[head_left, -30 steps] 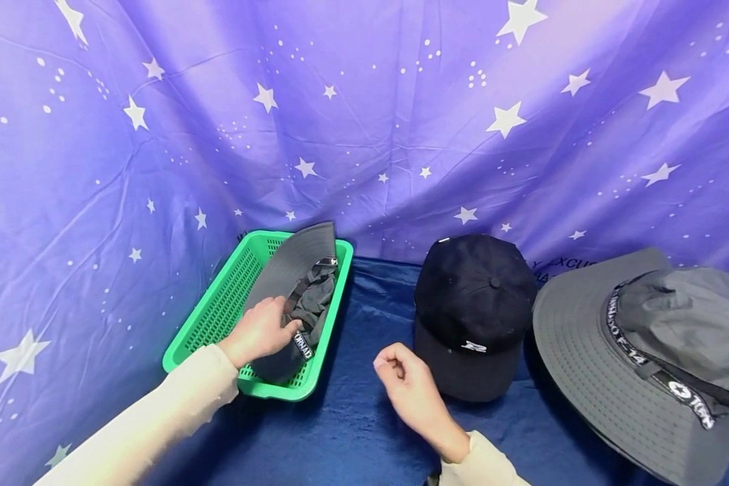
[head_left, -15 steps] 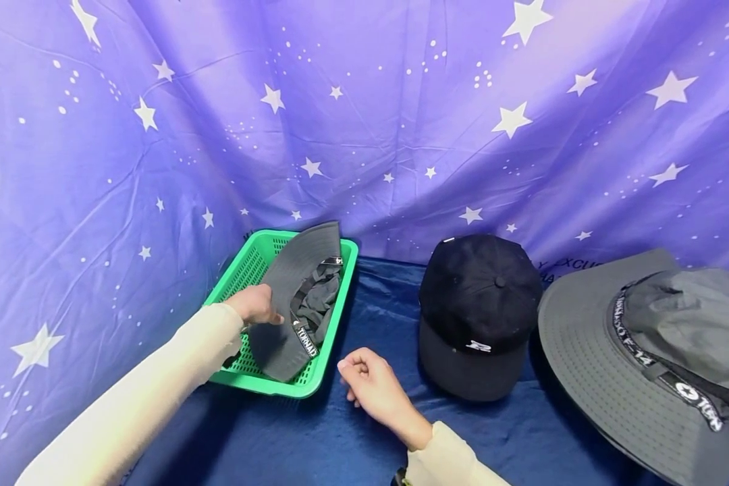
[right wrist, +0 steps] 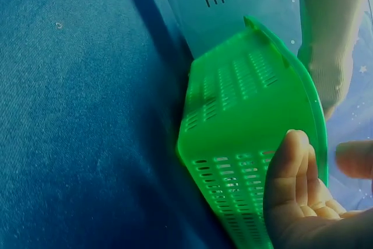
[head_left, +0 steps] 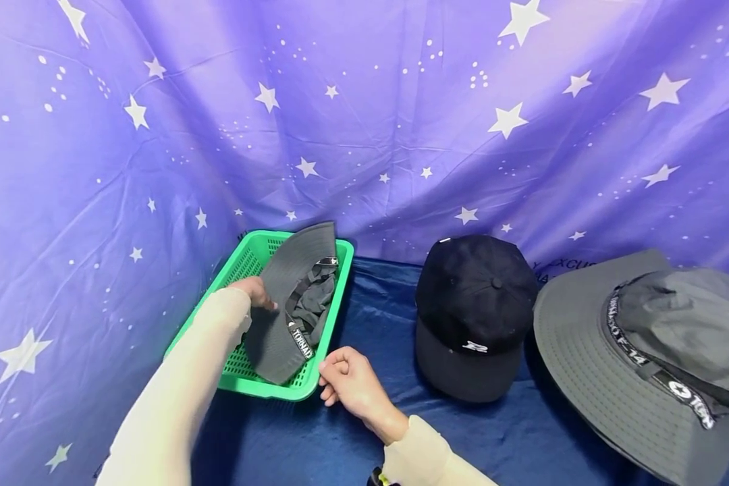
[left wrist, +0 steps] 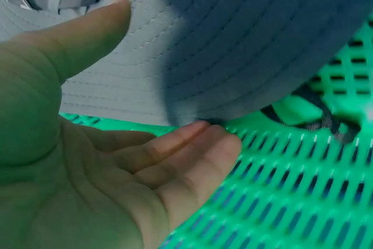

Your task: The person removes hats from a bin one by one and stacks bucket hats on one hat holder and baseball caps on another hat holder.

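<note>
A grey wide-brimmed hat (head_left: 298, 270) lies in a green plastic basket (head_left: 261, 388), its brim facing left and its crumpled crown against the right side. My left hand (head_left: 256, 291) reaches in over the brim. In the left wrist view, the thumb lies over the hat brim (left wrist: 233, 39), while the extended fingers (left wrist: 198, 167) sit at its lower edge, apart from the thumb. My right hand (head_left: 355, 388) is at the basket's near right corner. In the right wrist view, its fingers are outside the basket wall (right wrist: 250, 103) and its thumb (right wrist: 355, 158) is beyond the rim.
A black baseball cap (head_left: 476, 310) with a small white logo sits on the dark blue cloth (head_left: 376, 317) right of the basket. Another grey wide-brimmed hat (head_left: 589, 337) stands at the far right. A purple star-patterned curtain (head_left: 364, 121) hangs behind and at the left.
My left hand has moved from the crown and near end of the hat to the brim's left side, and the brim now lies lower. My right hand has moved left to the basket's corner.
</note>
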Action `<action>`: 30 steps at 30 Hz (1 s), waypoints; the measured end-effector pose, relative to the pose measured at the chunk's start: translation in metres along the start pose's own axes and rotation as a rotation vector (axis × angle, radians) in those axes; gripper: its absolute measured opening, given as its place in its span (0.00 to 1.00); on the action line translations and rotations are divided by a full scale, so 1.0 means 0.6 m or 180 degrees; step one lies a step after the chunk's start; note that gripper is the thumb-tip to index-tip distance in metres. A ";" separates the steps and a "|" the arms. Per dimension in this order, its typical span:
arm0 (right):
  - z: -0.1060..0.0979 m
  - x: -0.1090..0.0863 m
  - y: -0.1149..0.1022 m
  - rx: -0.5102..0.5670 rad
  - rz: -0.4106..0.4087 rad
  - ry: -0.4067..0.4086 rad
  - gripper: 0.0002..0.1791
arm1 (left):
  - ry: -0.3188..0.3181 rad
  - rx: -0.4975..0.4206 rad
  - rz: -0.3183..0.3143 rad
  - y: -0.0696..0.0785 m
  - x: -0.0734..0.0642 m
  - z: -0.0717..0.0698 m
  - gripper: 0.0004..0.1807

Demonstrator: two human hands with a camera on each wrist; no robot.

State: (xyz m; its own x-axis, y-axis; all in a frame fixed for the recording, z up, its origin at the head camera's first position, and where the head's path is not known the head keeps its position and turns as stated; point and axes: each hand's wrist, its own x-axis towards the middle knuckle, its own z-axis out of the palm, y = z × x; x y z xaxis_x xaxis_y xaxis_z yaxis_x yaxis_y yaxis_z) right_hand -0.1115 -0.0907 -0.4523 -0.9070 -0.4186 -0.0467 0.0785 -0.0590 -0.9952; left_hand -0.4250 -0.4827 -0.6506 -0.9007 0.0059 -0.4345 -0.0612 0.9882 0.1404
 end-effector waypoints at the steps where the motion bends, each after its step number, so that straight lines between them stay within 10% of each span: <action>1: 0.003 0.001 0.000 0.0005 0.0001 0.0011 0.10 | 0.0085 -0.0054 -0.0009 -0.004 0.003 0.004 0.48; 9: 0.015 0.004 0.005 0.0109 0.0043 0.0024 0.08 | 0.0122 -0.0306 -0.0368 0.169 -0.263 -0.102 0.42; 18: 0.020 0.001 0.013 0.0196 -0.0005 0.0018 0.07 | 0.0069 -0.0420 -0.0845 0.279 -0.410 -0.161 0.42; 30: 0.018 0.000 0.016 0.0089 -0.0115 0.0008 0.07 | 0.0959 -0.1048 -0.0396 0.235 -0.446 -0.188 0.05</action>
State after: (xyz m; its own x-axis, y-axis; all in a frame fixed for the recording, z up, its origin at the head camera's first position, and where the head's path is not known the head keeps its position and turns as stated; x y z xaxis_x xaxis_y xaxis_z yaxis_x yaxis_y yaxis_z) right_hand -0.1063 -0.1013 -0.4611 -0.9105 -0.4134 -0.0110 0.0571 -0.0994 -0.9934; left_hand -0.2412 -0.3620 -0.4140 -0.9597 -0.2025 -0.1948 -0.2662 0.8770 0.4000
